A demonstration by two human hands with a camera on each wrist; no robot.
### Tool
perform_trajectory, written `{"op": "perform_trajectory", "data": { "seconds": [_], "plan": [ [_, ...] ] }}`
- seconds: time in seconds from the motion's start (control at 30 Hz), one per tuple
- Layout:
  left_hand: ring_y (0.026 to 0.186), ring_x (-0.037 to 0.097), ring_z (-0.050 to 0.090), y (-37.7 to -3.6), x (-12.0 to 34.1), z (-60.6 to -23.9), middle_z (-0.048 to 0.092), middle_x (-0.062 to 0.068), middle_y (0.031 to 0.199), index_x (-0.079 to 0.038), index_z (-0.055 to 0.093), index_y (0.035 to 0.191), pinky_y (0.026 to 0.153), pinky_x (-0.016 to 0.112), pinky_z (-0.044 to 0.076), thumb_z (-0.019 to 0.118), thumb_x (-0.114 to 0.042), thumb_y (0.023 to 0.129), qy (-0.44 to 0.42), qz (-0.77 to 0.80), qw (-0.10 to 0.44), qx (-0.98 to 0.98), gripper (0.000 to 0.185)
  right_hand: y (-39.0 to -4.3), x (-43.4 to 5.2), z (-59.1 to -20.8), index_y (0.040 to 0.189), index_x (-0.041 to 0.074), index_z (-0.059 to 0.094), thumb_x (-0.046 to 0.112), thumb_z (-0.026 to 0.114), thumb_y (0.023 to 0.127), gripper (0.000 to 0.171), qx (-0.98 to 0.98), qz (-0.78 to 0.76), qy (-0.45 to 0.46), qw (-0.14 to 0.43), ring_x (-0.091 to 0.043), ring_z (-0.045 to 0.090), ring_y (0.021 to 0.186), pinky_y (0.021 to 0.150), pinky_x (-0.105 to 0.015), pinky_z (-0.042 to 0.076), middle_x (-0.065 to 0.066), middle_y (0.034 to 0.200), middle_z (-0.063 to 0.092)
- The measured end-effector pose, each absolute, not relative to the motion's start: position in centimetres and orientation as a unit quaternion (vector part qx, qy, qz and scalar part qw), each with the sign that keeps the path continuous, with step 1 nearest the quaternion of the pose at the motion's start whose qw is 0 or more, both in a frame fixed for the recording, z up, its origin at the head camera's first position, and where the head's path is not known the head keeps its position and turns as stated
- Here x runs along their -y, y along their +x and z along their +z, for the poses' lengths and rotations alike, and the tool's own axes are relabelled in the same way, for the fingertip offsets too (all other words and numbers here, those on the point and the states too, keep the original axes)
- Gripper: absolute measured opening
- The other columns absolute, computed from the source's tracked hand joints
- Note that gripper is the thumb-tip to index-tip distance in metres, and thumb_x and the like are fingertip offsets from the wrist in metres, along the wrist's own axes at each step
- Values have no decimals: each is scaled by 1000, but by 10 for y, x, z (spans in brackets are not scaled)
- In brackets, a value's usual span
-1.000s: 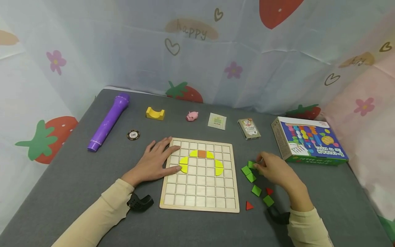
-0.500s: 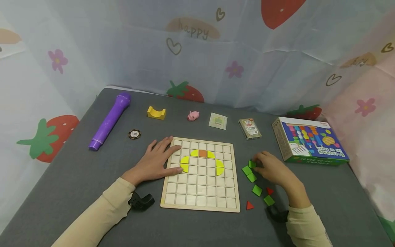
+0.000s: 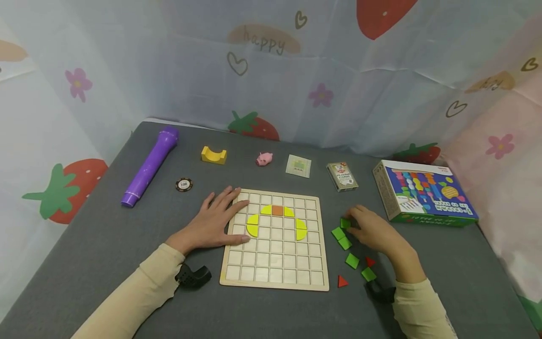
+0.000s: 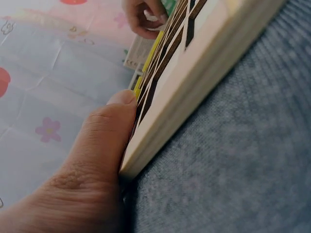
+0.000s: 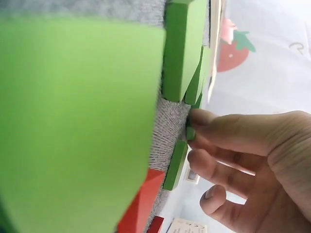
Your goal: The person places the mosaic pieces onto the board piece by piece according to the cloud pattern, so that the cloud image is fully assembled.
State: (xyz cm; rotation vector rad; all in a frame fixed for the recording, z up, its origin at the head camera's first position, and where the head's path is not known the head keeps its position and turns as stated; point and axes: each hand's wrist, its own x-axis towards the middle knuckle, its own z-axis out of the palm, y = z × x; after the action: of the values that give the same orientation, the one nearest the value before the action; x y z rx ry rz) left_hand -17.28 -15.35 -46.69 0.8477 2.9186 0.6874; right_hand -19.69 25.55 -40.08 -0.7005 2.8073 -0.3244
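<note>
A square wooden grid board [image 3: 275, 273] lies on the grey table, bearing yellow quarter-round tiles [image 3: 301, 230] and one orange square tile [image 3: 277, 210]. My left hand [image 3: 211, 220] rests with spread fingers on its left edge; in the left wrist view the thumb [image 4: 104, 126] presses along the rim. Right of the board, my right hand [image 3: 374, 230] pinches a green square tile [image 3: 345, 223] between thumb and index finger, still down by the table. The right wrist view shows the thumb tip [image 5: 201, 116] against that tile, partly hidden. Other green square tiles [image 3: 352, 261] lie nearby.
Two red triangle tiles, one of them a red triangle [image 3: 342, 281], lie nearer me. Along the back stand a purple microphone [image 3: 150, 167], poker chip [image 3: 184, 184], yellow arch block [image 3: 213, 156], pink pig [image 3: 264, 159], small card [image 3: 298, 166], playing-card box [image 3: 342, 177] and colourful game box [image 3: 427, 193].
My right fingers have shifted slightly left and closed in on the far green tile. My left thumb has slid a little toward me, off the lower-left yellow tile.
</note>
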Motion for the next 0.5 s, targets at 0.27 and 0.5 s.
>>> {"op": "perform_trajectory", "data": {
  "seconds": [0.27, 0.5],
  "plan": [
    [147, 34, 9, -167, 149, -460, 12, 13, 160, -15, 25, 153, 112, 64, 2, 63, -63, 81, 265, 230, 37, -936, 95, -198, -242, -393, 115, 1, 60, 12, 66, 91, 27, -957, -104, -249, 107, -25, 61, 93, 79, -42, 52, -12, 109, 60],
    [146, 38, 10, -162, 144, -456, 13, 16, 159, -14, 27, 152, 111, 66, 6, 64, -64, 80, 243, 219, 39, -944, 95, -195, -195, -380, 113, 8, 62, 16, 68, 90, 24, -946, -106, -294, 90, -14, 59, 83, 71, -31, 51, -4, 107, 61]
  ]
}}
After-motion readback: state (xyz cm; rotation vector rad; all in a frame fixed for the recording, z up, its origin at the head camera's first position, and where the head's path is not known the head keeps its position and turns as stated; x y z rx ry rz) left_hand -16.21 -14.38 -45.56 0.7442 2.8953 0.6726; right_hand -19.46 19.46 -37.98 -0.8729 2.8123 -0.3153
